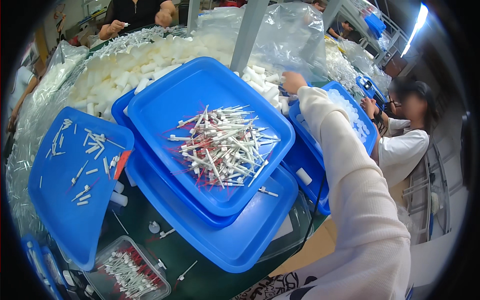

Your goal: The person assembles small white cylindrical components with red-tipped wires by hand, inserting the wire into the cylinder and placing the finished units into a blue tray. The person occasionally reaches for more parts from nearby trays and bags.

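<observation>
My right hand [294, 82] reaches out at the far side, at the edge of a pile of white foam-like cylinders [260, 80]. Its fingers point down toward the cylinders and are mostly hidden, so their grip does not show. A pale sleeve covers that arm, which crosses the right side. My left hand is out of view. In the middle, a blue tray [160, 100] rests on other stacked trays. It holds a heap of thin white sticks with small white heads and red threads [220, 145].
At left, a tilted blue tray [55, 175] carries scattered white pieces. Below it stands a clear box of threaded sticks [132, 275]. Beside my arm, another blue tray [320, 145] holds translucent pieces [350, 112]. A grey post [247, 37] rises behind. Other people sit at the back and right.
</observation>
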`<state>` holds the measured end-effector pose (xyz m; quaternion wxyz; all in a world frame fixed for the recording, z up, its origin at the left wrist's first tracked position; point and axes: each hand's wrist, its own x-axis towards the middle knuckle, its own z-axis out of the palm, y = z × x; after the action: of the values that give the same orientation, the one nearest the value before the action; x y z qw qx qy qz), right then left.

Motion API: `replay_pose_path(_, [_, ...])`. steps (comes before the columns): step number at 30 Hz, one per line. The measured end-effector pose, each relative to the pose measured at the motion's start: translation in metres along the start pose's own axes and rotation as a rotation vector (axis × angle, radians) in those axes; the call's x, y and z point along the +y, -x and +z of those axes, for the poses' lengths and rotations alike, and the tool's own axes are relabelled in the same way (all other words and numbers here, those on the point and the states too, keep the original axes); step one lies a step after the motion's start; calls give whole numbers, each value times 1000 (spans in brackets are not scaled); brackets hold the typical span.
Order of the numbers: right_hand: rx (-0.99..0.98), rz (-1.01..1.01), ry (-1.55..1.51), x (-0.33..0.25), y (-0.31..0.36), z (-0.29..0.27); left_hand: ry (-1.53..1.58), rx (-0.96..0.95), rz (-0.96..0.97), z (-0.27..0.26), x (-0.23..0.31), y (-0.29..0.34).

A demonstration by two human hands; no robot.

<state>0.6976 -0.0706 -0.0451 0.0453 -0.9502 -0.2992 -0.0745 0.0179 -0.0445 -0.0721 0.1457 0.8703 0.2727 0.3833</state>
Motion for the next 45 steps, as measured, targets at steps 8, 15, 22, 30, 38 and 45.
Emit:
replay_pose_path(8, [-2, 299, -756, -1, -2, -67, -72, 48, 8, 3, 2, 4])
replay_pose_path(15, [-325, 167, -1348, -46, 103, -115, 39, 66, -95, 9, -9, 24])
replay_pose_path(22, [-540, 141, -1574, -93, 234, -138, 60, 115, -44, 12, -11, 19])
replay_pose_path(30, [-647, -174, -1672, -160, 309, -101, 97, 136, 16, 15, -15, 21])
replay_pose_path(38, [-252, -869, -939, -198, 340, -75, 150, 152, 7, 13, -13, 18])
replay_pose_path(45, [-232, -904, -652, -202, 355, -87, 476, -59, -320, -8, -5, 14])
